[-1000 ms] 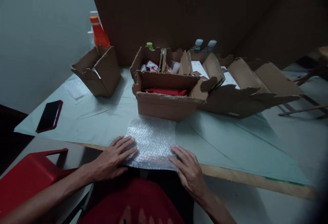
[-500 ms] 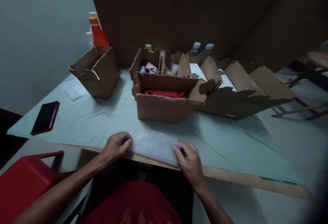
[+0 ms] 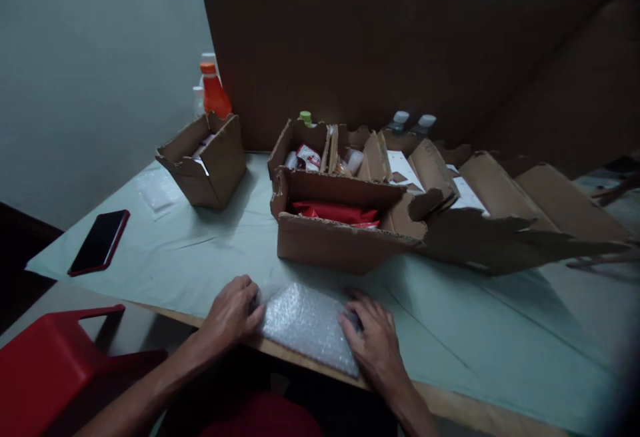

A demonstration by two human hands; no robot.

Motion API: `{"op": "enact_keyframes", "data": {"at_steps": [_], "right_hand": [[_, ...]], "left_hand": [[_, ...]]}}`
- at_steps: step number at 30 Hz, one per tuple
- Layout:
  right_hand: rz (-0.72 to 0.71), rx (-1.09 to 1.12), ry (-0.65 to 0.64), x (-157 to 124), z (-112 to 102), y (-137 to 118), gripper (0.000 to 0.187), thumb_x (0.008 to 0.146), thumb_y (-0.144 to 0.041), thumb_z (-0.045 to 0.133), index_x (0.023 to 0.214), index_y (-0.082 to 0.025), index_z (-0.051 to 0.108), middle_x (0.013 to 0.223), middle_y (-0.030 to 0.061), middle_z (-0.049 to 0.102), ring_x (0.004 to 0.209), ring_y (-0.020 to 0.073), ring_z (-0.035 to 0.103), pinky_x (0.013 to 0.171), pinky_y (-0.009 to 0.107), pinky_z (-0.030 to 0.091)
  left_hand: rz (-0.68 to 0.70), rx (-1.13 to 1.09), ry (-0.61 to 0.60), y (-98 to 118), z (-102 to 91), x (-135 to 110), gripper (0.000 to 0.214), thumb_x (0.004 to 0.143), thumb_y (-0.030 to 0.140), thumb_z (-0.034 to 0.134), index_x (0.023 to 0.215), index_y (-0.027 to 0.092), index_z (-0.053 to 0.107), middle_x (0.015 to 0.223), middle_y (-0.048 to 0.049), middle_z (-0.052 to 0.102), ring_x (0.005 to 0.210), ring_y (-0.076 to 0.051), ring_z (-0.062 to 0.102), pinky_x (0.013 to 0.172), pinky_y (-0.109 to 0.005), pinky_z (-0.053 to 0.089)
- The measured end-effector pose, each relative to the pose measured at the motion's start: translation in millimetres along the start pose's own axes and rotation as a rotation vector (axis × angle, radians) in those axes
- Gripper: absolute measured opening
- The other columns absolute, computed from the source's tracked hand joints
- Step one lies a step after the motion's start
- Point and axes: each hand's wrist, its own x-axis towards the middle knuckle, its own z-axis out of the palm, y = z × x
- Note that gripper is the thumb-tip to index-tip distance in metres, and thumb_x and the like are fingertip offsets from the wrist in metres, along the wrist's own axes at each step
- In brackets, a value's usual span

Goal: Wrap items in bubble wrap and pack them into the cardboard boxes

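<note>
A piece of clear bubble wrap lies along the front edge of the table, between my two hands. Curled round its left end is my left hand, with thumb and fingers closed on the wrap. My right hand grips the right end, its thumb toward the wrap and its fingers bent at the far corner. Some of the fingertips are hidden. Beyond the wrap stands a cardboard box with red packets inside.
More cardboard bins run to the right, some holding white cards. A separate cardboard box, a phone and a clear plastic bag are at left. Bottles stand behind. A red stool is at lower left.
My view has tilted up, so the table and boxes sit lower in it. Both hands stay at the ends of the bubble wrap, whose far edge now peaks near the left.
</note>
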Motion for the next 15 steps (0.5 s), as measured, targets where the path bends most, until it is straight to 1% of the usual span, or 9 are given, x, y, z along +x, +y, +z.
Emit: {"op": "enact_keyframes", "data": {"at_steps": [2, 4, 6, 8, 9, 11, 13, 15], "right_hand": [[0.079, 0.148, -0.061, -2, -9, -6, 0.022, 0.094, -0.037, 0.052, 0.083, -0.023, 0.065, 0.093, 0.0073, 0.075, 0.088, 0.0247, 0.069, 0.078, 0.036, 0.052], [0.188, 0.317, -0.129, -9, -18, -14, 0.02, 0.092, -0.039, 0.055, 0.087, -0.022, 0.065, 0.082, 0.0038, 0.072, 0.076, 0.0206, 0.069, 0.07, 0.029, 0.053], [0.266, 0.475, -0.167, -17, -21, -23, 0.02, 0.09, -0.039, 0.059, 0.098, -0.021, 0.065, 0.083, 0.003, 0.072, 0.075, 0.0185, 0.07, 0.068, 0.025, 0.054], [0.284, 0.593, -0.194, -25, -17, -37, 0.029, 0.09, -0.036, 0.06, 0.114, -0.02, 0.063, 0.086, 0.0028, 0.072, 0.077, 0.0169, 0.071, 0.07, 0.023, 0.054], [0.275, 0.633, -0.218, -27, -13, -45, 0.035, 0.091, -0.033, 0.059, 0.124, -0.02, 0.06, 0.088, 0.0024, 0.072, 0.076, 0.0158, 0.07, 0.071, 0.022, 0.054], [0.229, 0.661, -0.27, -28, -1, -62, 0.047, 0.092, -0.027, 0.057, 0.139, -0.021, 0.053, 0.089, 0.0013, 0.071, 0.073, 0.0136, 0.068, 0.07, 0.021, 0.053], [0.163, 0.622, -0.312, -24, 12, -79, 0.058, 0.09, -0.023, 0.056, 0.148, -0.024, 0.047, 0.09, 0.0004, 0.071, 0.073, 0.0133, 0.067, 0.07, 0.021, 0.053], [0.098, 0.56, -0.341, -16, 23, -95, 0.064, 0.089, -0.019, 0.055, 0.151, -0.026, 0.045, 0.093, 0.001, 0.072, 0.077, 0.0149, 0.068, 0.073, 0.023, 0.053]], "left_hand": [[0.005, -0.102, 0.056, 2, 3.6, -2, 0.007, 0.081, 0.021, 0.051, 0.075, 0.021, 0.055, 0.083, -0.0049, 0.061, 0.081, -0.021, 0.059, 0.075, -0.032, 0.045], [-0.025, -0.233, 0.088, -2, 3.9, -6, 0.007, 0.081, 0.022, 0.049, 0.077, 0.021, 0.054, 0.077, -0.0021, 0.06, 0.074, -0.019, 0.057, 0.069, -0.03, 0.044], [-0.066, -0.374, 0.085, -10, 0.3, -9, 0.012, 0.084, 0.026, 0.047, 0.085, 0.021, 0.058, 0.074, 0.0, 0.061, 0.066, -0.017, 0.056, 0.062, -0.027, 0.043], [-0.091, -0.458, 0.101, -21, -7.2, -7, 0.024, 0.086, 0.03, 0.047, 0.101, 0.02, 0.062, 0.077, 0.0007, 0.064, 0.063, -0.016, 0.056, 0.059, -0.026, 0.044], [-0.094, -0.458, 0.125, -28, -12.0, -4, 0.03, 0.086, 0.031, 0.048, 0.109, 0.019, 0.062, 0.079, 0.0007, 0.066, 0.061, -0.015, 0.057, 0.059, -0.025, 0.045], [-0.072, -0.388, 0.168, -40, -22.6, 10, 0.039, 0.086, 0.031, 0.049, 0.121, 0.019, 0.061, 0.083, 0.0002, 0.068, 0.06, -0.014, 0.057, 0.061, -0.026, 0.046], [-0.009, -0.262, 0.192, -51, -31.8, 30, 0.043, 0.085, 0.026, 0.051, 0.126, 0.018, 0.06, 0.088, -0.0012, 0.07, 0.063, -0.015, 0.059, 0.066, -0.027, 0.049], [0.048, -0.149, 0.208, -60, -37.2, 55, 0.047, 0.082, 0.02, 0.054, 0.128, 0.018, 0.06, 0.091, -0.0028, 0.071, 0.073, -0.017, 0.064, 0.074, -0.029, 0.051]]}}
